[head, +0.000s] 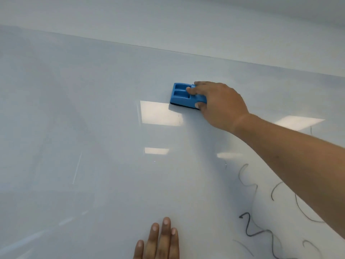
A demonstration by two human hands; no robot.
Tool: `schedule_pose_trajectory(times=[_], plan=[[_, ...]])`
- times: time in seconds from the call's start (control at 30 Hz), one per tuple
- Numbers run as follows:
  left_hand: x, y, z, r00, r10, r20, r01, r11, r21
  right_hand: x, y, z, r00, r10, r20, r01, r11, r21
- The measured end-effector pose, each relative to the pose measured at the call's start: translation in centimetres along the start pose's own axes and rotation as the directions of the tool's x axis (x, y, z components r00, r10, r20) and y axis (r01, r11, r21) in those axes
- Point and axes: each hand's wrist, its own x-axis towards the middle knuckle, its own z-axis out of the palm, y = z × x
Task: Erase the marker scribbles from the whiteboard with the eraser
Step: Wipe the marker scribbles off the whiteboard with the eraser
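Still far out on the whiteboard (pixel 93 128), right hand (pixel 220 105) clamped on eraser (pixel 183 95), felt down. Scribbles (pixel 261 230) well nearer than the eraser, under the forearm, trailing nearward. Left hand (pixel 160 242) flat, fingers spread, beside the scribbles.

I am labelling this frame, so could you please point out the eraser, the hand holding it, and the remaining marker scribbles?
eraser (pixel 180 94): head view, blue plastic top.
right hand (pixel 222 105): head view, back of hand.
marker scribbles (pixel 249 224): head view, dark zigzag stroke.
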Motion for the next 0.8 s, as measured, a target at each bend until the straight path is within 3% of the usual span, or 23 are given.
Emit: schedule_pose_trajectory(times=[0.1, 0.17, 0.33, 0.43, 0.6, 0.7, 0.8], plan=[[0.5, 0.2, 0.4, 0.993, 0.013, -0.115, -0.01, 0.999, 0.03, -2.6, -0.5, 0.3, 0.998, -0.05, -0.041, 0.052, 0.998, 0.036], [-0.1, 0.4, -0.3, 0.994, -0.015, -0.105, 0.017, 1.0, 0.012, -7.6, -0.4, 0.4, 0.991, -0.119, -0.056, 0.122, 0.99, 0.064], [-1.2, 1.3, -4.4, 0.964, -0.117, 0.238, 0.169, 0.963, -0.211, -23.9, 0.2, 0.1, 0.96, -0.27, 0.072, 0.256, 0.953, 0.162], [-1.1, 2.0, -7.1, 0.916, -0.125, 0.382, 0.258, 0.912, -0.319, -26.2, 1.6, -0.6, 0.928, -0.347, 0.133, 0.333, 0.935, 0.119], [-2.1, 4.1, -9.6, 0.862, -0.1, 0.497, 0.341, 0.84, -0.422, -20.9, 3.8, -0.6, 0.997, -0.064, 0.047, 0.054, 0.979, 0.195], [-3.2, 4.8, -10.2, 0.832, -0.116, 0.543, 0.371, 0.843, -0.39, -23.5, 3.3, 0.5, 0.996, -0.079, 0.044, 0.065, 0.965, 0.254], [-5.0, 5.5, -10.8, 0.822, -0.122, 0.557, 0.378, 0.848, -0.372, -32.4, 1.5, 1.3, 0.979, -0.187, 0.077, 0.152, 0.932, 0.328]])
